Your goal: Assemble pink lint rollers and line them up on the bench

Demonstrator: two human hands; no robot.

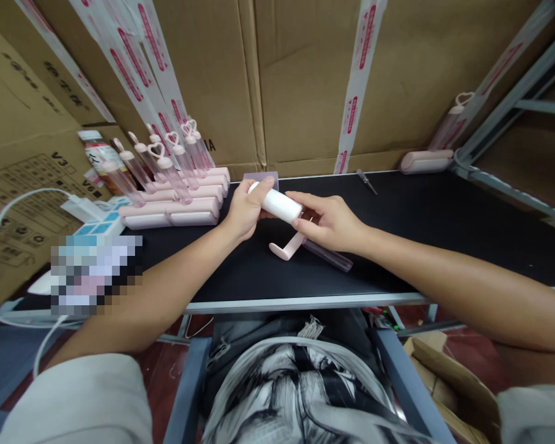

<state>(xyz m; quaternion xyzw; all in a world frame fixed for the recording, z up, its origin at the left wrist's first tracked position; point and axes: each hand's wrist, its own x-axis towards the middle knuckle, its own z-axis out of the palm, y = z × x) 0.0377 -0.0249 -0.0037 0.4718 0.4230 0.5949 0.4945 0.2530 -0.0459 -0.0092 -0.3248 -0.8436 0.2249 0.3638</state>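
My left hand (pixel 246 213) is wrapped round a smooth white cylinder (pixel 280 205), thumb along its top. At the cylinder's right end, the fingertips of my right hand (pixel 333 221) pinch its edge from above and below. Just beneath my hands lies a pale pink piece with a flat, rounded end (pixel 284 249). A clear pinkish tube (pixel 328 255) rests on the black table beside it, partly hidden under my right hand. Behind my left hand shows a small mauve box (pixel 269 179).
Several pink units with clear stems and looped tops (pixel 171 206) stand at left, near a bottle (pixel 95 148) and a power strip (pixel 104 222). Farther right are a small screwdriver (pixel 367 182) and another pink unit (pixel 428 161). Cardboard boxes (pixel 300 80) wall the table's back.
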